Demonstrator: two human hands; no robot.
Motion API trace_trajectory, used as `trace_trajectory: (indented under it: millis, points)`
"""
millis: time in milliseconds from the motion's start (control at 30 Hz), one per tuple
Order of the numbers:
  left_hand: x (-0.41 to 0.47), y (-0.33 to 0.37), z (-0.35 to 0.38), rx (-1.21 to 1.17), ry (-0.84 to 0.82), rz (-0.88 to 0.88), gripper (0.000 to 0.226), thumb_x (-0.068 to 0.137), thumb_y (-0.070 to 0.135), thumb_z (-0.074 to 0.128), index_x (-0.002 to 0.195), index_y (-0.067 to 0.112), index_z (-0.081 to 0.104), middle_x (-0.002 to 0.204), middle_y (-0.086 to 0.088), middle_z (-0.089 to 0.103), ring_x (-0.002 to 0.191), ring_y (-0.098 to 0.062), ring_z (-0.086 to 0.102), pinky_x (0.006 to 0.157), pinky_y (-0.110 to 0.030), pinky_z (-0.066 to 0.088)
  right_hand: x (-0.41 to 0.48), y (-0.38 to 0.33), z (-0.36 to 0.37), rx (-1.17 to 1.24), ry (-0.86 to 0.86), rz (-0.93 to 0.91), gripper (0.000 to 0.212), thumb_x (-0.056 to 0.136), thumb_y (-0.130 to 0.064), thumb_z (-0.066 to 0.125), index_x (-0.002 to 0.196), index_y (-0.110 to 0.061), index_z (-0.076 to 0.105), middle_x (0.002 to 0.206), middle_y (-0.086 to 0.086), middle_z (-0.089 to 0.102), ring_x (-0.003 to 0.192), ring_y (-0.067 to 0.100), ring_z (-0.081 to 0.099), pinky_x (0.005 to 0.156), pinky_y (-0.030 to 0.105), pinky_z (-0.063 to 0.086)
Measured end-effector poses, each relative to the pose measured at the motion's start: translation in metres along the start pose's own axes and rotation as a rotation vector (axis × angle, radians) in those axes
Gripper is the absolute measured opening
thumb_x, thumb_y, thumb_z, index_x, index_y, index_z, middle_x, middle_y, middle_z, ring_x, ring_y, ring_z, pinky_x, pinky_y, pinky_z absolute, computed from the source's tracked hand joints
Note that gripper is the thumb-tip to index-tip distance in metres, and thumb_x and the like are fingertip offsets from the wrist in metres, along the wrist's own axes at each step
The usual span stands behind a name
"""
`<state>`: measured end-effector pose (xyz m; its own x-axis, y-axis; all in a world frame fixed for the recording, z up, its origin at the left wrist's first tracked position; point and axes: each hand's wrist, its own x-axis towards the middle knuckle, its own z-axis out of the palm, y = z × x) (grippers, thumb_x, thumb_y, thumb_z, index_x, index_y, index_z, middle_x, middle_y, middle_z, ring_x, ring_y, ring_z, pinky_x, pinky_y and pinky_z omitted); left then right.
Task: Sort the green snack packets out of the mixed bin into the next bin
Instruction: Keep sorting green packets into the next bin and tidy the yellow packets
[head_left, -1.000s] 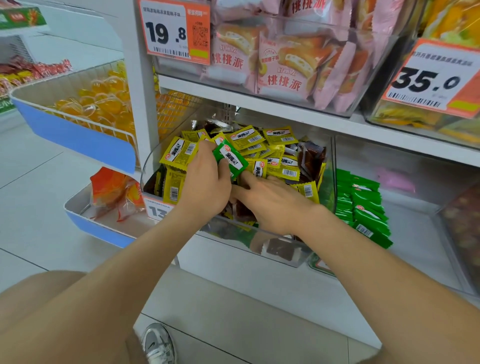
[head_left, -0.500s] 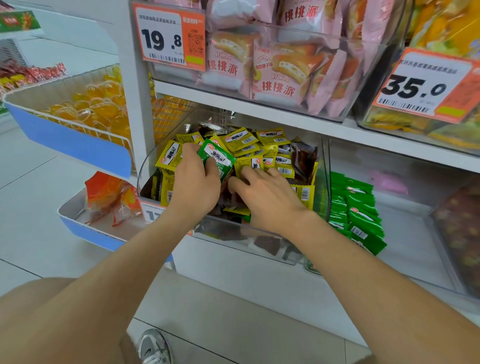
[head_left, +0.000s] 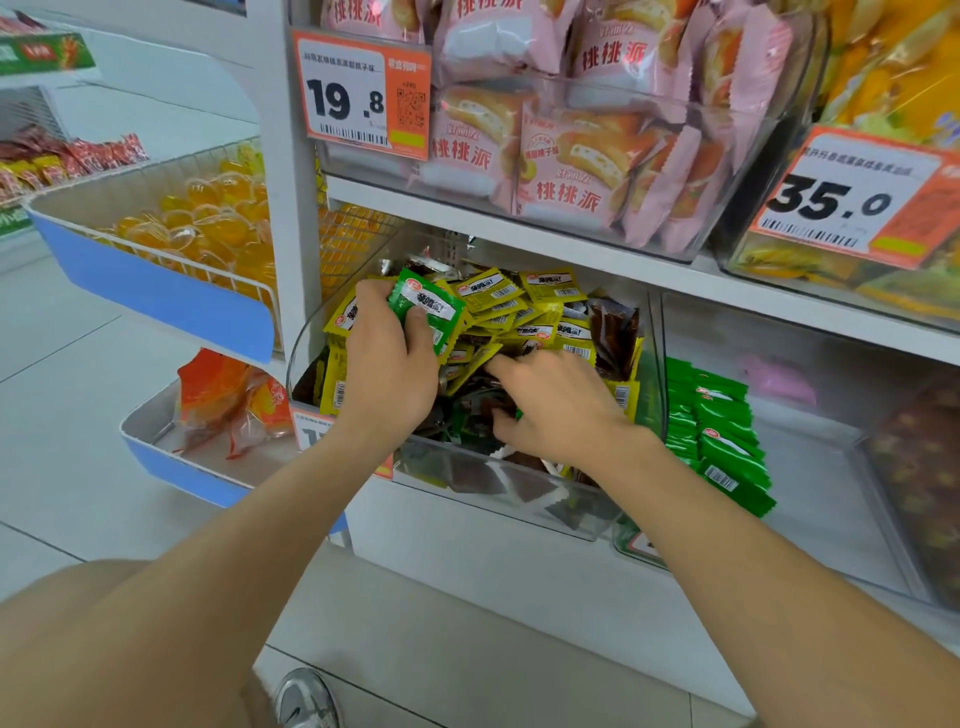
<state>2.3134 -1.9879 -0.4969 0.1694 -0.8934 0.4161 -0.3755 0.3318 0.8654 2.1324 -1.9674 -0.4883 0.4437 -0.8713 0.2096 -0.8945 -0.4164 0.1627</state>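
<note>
Pinching a green packet (head_left: 428, 309) between thumb and curled fingers (head_left: 375, 292), the left hand (head_left: 389, 369) holds it just above the pile at the back left corner of the mixed bin (head_left: 498, 486). The right hand (head_left: 550, 410) is down in the pile near the bin's front wall, index finger (head_left: 506, 366) straight and the others curled under among dark wrappers. Whether they have hold of anything cannot be told. Yellow packets (head_left: 550, 286) cover most of the pile, with brown packets (head_left: 613, 327) toward its right wall.

The step looks like picking: one green is in hand and the right hand is searching for another. The next move would be carrying the held packet over the right wall into the next bin (head_left: 831, 467), onto the stacked green packets (head_left: 719, 436) at its left side. Both bins sit on the same shelf (head_left: 519, 561).
</note>
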Motion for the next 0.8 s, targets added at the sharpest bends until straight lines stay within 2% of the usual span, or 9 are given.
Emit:
trace_trajectory:
  millis: [100, 200, 267, 367, 433, 533, 600, 667, 800]
  points:
    - [0.003, -0.001, -0.001, -0.010, -0.030, 0.040, 0.012, 0.109, 0.014, 0.047, 0.117, 0.017, 0.040, 0.103, 0.006, 0.063, 0.084, 0.014, 0.060, 0.059, -0.009, 0.044, -0.002, 0.006, -0.006, 0.206, 0.000, 0.113, 0.043, 0.086, -0.037, 0.068, 0.127, -0.024, 0.062, 0.074, -0.004, 0.059, 0.082, 0.029, 0.064, 0.060, 0.035, 0.048]
    - [0.007, -0.004, -0.002, -0.004, -0.041, 0.051, 0.012, 0.109, 0.015, 0.048, 0.118, 0.016, 0.042, 0.107, 0.000, 0.067, 0.088, 0.004, 0.064, 0.060, -0.008, 0.044, -0.009, 0.010, -0.015, 0.357, 0.048, 0.155, 0.052, 0.083, -0.038, 0.068, 0.134, -0.027, 0.063, 0.100, -0.005, 0.075, 0.094, 0.024, 0.068, 0.081, 0.040, 0.059]
    - [0.008, -0.002, -0.002, 0.033, -0.028, 0.059, 0.014, 0.108, 0.017, 0.051, 0.121, 0.013, 0.046, 0.107, -0.001, 0.068, 0.085, -0.001, 0.064, 0.060, -0.006, 0.043, -0.013, 0.018, -0.025, 0.403, 0.143, 0.191, 0.044, 0.084, -0.037, 0.069, 0.128, -0.028, 0.065, 0.100, -0.009, 0.073, 0.092, 0.021, 0.066, 0.092, 0.039, 0.056]
    - [0.007, 0.000, -0.001, 0.169, -0.020, 0.098, 0.025, 0.104, 0.017, 0.058, 0.127, 0.008, 0.057, 0.098, 0.005, 0.063, 0.076, -0.008, 0.057, 0.061, -0.008, 0.041, -0.023, 0.026, -0.040, 0.399, 0.306, 0.273, 0.042, 0.086, -0.037, 0.071, 0.127, -0.032, 0.064, 0.102, -0.012, 0.072, 0.094, 0.022, 0.065, 0.092, 0.021, 0.037]
    - [0.007, 0.003, 0.000, 0.252, -0.037, 0.141, 0.028, 0.102, 0.019, 0.061, 0.128, 0.009, 0.061, 0.092, 0.004, 0.066, 0.077, -0.015, 0.061, 0.061, -0.019, 0.044, -0.031, 0.024, -0.045, 0.429, 0.426, 0.286, 0.043, 0.088, -0.032, 0.074, 0.130, -0.029, 0.064, 0.105, -0.011, 0.075, 0.093, 0.017, 0.068, 0.088, 0.008, 0.033]
    - [0.004, 0.012, -0.001, 0.279, -0.043, 0.207, 0.033, 0.100, 0.011, 0.060, 0.132, 0.013, 0.051, 0.084, 0.002, 0.066, 0.065, -0.017, 0.062, 0.054, -0.040, 0.047, -0.034, 0.019, -0.039, 0.288, 0.493, 0.161, 0.044, 0.090, -0.028, 0.071, 0.133, -0.028, 0.061, 0.112, -0.005, 0.072, 0.101, 0.020, 0.068, 0.085, 0.033, 0.055]
    - [0.000, 0.018, -0.004, 0.296, -0.044, 0.276, 0.035, 0.097, 0.003, 0.057, 0.127, 0.013, 0.042, 0.074, 0.004, 0.059, 0.055, -0.014, 0.056, 0.042, -0.035, 0.035, -0.034, 0.018, -0.026, 0.062, 0.327, 0.064, 0.049, 0.091, -0.024, 0.068, 0.139, -0.026, 0.054, 0.123, -0.001, 0.064, 0.111, 0.024, 0.062, 0.084, 0.040, 0.056]
    - [-0.005, 0.021, -0.009, 0.328, -0.063, 0.340, 0.031, 0.094, -0.002, 0.055, 0.118, 0.012, 0.041, 0.064, 0.007, 0.049, 0.050, -0.010, 0.047, 0.042, -0.030, 0.023, -0.035, 0.017, -0.012, -0.020, 0.053, 0.025, 0.064, 0.092, -0.031, 0.066, 0.151, -0.023, 0.039, 0.136, 0.005, 0.052, 0.124, 0.029, 0.054, 0.095, 0.046, 0.053]
    - [-0.006, 0.012, -0.008, 0.426, -0.170, 0.376, 0.025, 0.094, -0.002, 0.055, 0.111, 0.015, 0.048, 0.062, 0.006, 0.045, 0.050, -0.011, 0.041, 0.046, -0.032, 0.018, -0.040, 0.025, -0.014, 0.241, -0.150, 0.066, 0.094, 0.080, -0.057, 0.069, 0.158, -0.024, 0.028, 0.146, 0.002, 0.045, 0.133, 0.024, 0.047, 0.104, 0.043, 0.051]
